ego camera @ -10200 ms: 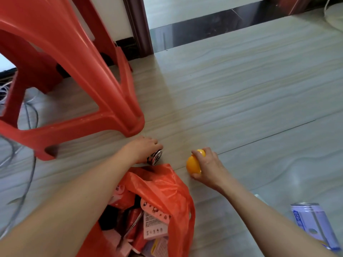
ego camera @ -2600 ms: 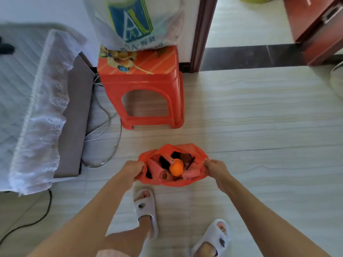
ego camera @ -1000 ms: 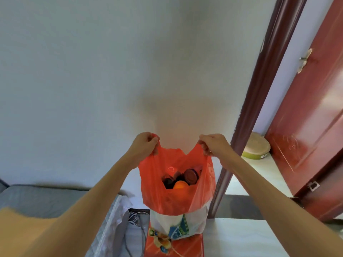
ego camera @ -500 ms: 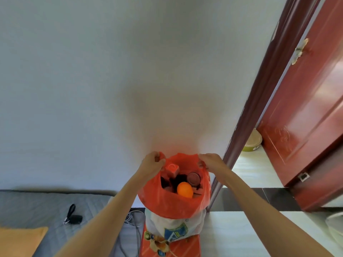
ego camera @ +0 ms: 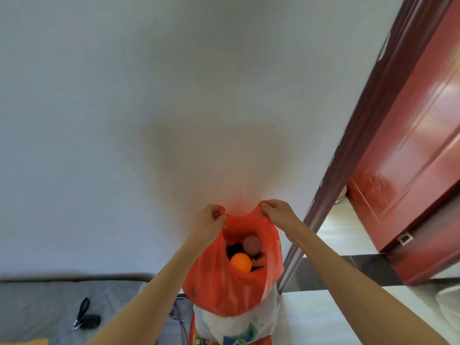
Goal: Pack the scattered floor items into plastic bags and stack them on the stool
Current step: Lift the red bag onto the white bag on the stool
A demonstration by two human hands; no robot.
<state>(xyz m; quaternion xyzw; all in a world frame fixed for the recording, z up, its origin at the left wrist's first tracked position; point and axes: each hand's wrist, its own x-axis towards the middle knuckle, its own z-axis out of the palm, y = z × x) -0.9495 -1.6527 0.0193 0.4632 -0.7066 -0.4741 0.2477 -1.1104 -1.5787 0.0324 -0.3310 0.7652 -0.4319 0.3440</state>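
Both arms outstretched, left hand [ego camera: 208,221] and right hand [ego camera: 278,212] in pinching grip.

The thin, crinkled orange plastic bag [ego camera: 231,292] is seen with a soft sheen — the white printed plastic bag [ego camera: 236,324] beneath looks smoother. The dark red wooden door [ego camera: 408,150] is glossily lacquered; the pale wall [ego camera: 124,120] is matt.
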